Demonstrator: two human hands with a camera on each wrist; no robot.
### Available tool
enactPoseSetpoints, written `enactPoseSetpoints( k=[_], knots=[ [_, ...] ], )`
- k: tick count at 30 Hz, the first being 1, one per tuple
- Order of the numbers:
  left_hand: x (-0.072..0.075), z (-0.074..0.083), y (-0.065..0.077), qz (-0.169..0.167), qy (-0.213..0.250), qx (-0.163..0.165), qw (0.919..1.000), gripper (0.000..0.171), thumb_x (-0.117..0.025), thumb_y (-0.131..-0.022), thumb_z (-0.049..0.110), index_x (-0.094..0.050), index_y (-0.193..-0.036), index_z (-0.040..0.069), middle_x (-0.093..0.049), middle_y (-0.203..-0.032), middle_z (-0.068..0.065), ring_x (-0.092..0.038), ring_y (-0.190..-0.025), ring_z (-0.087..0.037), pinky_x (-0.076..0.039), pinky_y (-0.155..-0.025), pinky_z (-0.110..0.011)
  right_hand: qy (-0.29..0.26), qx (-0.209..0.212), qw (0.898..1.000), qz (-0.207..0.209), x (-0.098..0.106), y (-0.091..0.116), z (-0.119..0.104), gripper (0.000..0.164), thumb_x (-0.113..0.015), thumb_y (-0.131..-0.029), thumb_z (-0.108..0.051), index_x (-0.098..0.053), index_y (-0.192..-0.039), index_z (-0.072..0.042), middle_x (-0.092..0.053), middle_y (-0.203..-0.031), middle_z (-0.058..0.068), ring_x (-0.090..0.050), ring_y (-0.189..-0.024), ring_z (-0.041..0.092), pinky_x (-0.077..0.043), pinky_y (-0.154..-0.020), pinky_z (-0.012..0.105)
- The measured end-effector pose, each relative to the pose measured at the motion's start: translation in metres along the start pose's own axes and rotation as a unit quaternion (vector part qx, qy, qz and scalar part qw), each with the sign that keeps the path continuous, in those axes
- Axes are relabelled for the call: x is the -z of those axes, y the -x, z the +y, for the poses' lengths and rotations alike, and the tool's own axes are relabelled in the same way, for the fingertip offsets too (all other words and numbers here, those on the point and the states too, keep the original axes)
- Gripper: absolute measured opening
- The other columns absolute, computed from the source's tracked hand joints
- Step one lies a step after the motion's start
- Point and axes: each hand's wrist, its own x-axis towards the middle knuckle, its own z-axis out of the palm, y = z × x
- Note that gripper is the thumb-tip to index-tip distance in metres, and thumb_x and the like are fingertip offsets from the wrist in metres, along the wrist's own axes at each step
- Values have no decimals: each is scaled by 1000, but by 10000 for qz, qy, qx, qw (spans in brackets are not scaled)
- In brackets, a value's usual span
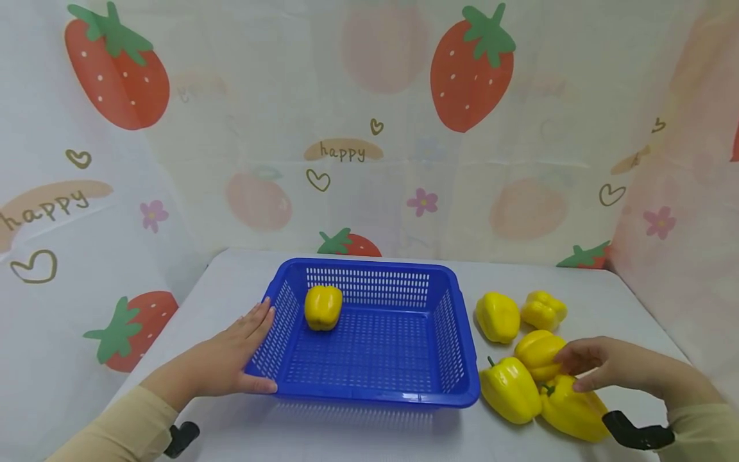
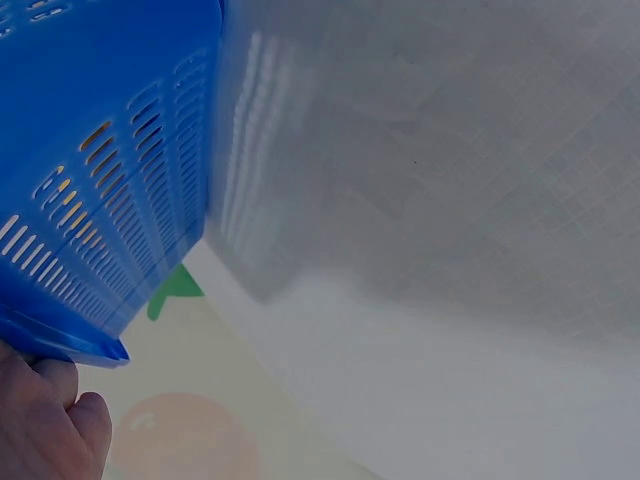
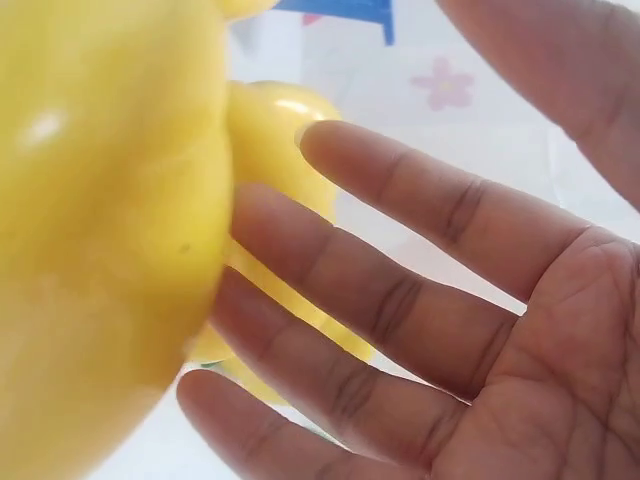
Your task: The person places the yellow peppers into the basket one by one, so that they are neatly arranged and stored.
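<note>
A blue plastic basket stands on the white table with one yellow bell pepper inside at its back left. My left hand rests against the basket's left rim, its fingers fairly straight and the thumb near the front left corner. In the left wrist view, the fingers touch the rim. Over the peppers on the right, my right hand hovers with fingers spread, close to the middle pepper and the front right pepper. The right wrist view shows nothing gripped, a pepper looming close to the fingertips.
Right of the basket lie more yellow peppers: one at the front, one by the rim and one farther back. Behind the white table hangs a strawberry-patterned sheet, which also covers both sides.
</note>
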Motion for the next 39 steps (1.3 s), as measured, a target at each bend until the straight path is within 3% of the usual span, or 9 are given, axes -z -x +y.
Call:
enactPoseSetpoints(
  k=[9,14,21,32,39],
  knots=[
    [-1,0,1,-15,39,26,10000,118,-49,-65,80,-7,-147,5,3,-153,-12,-7,-139,-32,-22,-106,-53,-8,-94,9999,-59,-5,-2,8,52,-71,-79,-22,-53,-121,1,-57,-115,15,-53,-103,36,-47,-82,53],
    [-1,0,0,-31,25,17,10000,118,-49,-65,80,-7,-147,5,3,-153,-12,-6,-139,-32,-22,-106,-52,-2,-407,9992,-22,-8,-1,12,49,-71,-79,-23,-55,-120,-1,-57,-117,18,-54,-101,32,-48,-80,50],
    [0,0,0,-41,81,-4,10000,118,-50,-65,79,-8,-147,4,3,-153,-12,-6,-139,-32,-22,-106,-52,77,-829,9965,31,-12,-5,17,43,-72,-77,-25,-61,-114,-6,-57,-113,11,-52,-98,27,-50,-77,48],
    [0,0,-1,-38,24,11,10000,120,-48,-64,81,-8,-147,5,3,-153,-12,-6,-139,-32,-21,-106,-52,-42,-857,9957,-357,-16,-12,16,47,-72,-79,-24,-58,-118,-2,-58,-105,8,-52,-92,23,-50,-78,49],
    [1,0,0,-52,29,27,10000,119,-47,-64,82,-7,-147,6,4,-153,-12,-6,-139,-32,-21,-106,-52,-171,-469,9964,-690,-19,-14,16,46,-69,-81,-20,-54,-121,-2,-58,-107,8,-50,-93,25,-47,-79,50]
  ],
)
